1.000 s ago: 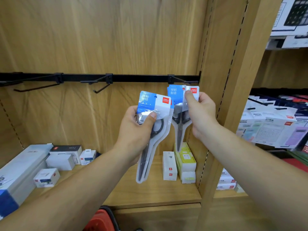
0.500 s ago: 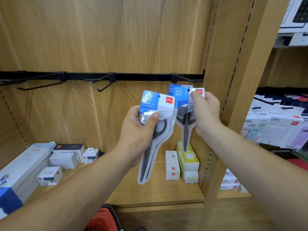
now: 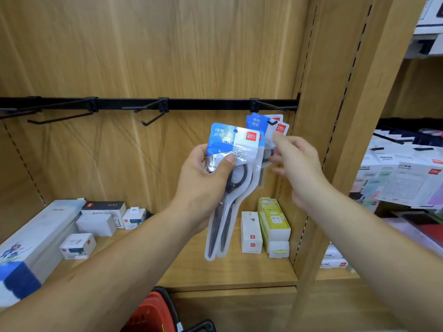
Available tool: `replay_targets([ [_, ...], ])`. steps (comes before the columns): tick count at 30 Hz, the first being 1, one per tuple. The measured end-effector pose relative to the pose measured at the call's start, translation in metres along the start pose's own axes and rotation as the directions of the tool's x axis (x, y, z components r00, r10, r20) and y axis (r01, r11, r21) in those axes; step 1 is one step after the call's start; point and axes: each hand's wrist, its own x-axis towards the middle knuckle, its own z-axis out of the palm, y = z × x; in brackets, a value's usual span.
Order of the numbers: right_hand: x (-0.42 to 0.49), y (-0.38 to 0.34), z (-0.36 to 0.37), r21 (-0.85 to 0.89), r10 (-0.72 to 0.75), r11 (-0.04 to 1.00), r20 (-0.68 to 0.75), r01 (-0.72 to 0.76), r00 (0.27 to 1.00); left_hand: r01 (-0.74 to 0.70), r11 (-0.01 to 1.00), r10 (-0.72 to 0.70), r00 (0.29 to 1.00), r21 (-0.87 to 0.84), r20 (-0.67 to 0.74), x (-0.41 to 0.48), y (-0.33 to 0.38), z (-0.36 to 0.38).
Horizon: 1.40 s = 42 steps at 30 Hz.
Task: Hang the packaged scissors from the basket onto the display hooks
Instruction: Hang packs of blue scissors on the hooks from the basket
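Note:
My left hand [image 3: 203, 180] grips a packaged pair of black-handled scissors [image 3: 233, 146] by its upper part, thumb across the front; the pack's blue and white header card points up and the blades hang down. It seems to be two packs held together. Further packs [image 3: 257, 122] hang on the right display hook [image 3: 273, 107], whose tip shows through their hanging hole. My right hand [image 3: 299, 168] is just below and right of them, fingers loosely spread, the index fingertip touching the front pack. The red basket [image 3: 148, 315] shows at the bottom edge.
A black rail [image 3: 203, 104] carries a bare middle hook [image 3: 151, 118] and a bare left hook [image 3: 60, 118]. Small boxes [image 3: 250, 232] and a long box [image 3: 36, 238] lie on the shelf below. A wooden upright [image 3: 335, 116] borders the bay on the right, with boxed goods [image 3: 407, 183] beyond.
My right hand pushed its pack up onto the right hook, then let go and dropped slightly with the fingers spreading. The left hand keeps its scissors in about the same place.

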Motion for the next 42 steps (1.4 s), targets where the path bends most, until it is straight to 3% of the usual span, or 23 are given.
replay_targets([
  [2, -0.022, 0.004, 0.0, 0.113, 0.112, 0.983, 0.279, -0.148, 0.954, 0.002, 1.0, -0.002, 1.0, -0.007, -0.002, 0.001, -0.002, 0.004],
  [4, -0.031, 0.004, -0.002, 0.133, 0.14, 0.971, 0.352, -0.198, 0.925, -0.004, 1.0, 0.004, 1.0, -0.009, 0.009, 0.001, -0.004, 0.009],
  [8, -0.029, 0.003, -0.011, 0.175, 0.136, 0.966, 0.287, -0.191, 0.948, -0.059, 0.997, 0.058, 0.998, 0.056, 0.026, 0.0, -0.007, 0.015],
  [14, -0.005, 0.001, -0.021, 0.101, 0.085, 0.991, 0.079, -0.093, 0.993, 0.002, 0.997, 0.008, 0.993, 0.083, -0.117, 0.006, -0.013, 0.01],
  [18, 0.006, -0.008, -0.02, 0.029, -0.002, 1.0, 0.016, 0.002, 1.0, 0.032, 0.998, -0.028, 0.997, 0.05, -0.074, 0.006, -0.006, 0.012],
  [26, 0.003, -0.009, -0.02, 0.16, -0.116, 0.979, -0.072, 0.127, 0.991, -0.015, 0.996, 0.018, 0.999, 0.087, -0.027, 0.017, 0.01, 0.024],
  [33, 0.02, -0.018, -0.007, 0.159, -0.039, 0.986, -0.065, 0.049, 0.997, -0.04, 0.995, 0.042, 0.999, 0.093, -0.018, 0.018, 0.006, 0.028],
  [42, 0.029, 0.0, -0.006, 0.141, -0.045, 0.989, -0.05, 0.052, 0.998, -0.041, 0.995, 0.045, 0.998, 0.093, -0.034, 0.021, 0.007, 0.025],
])
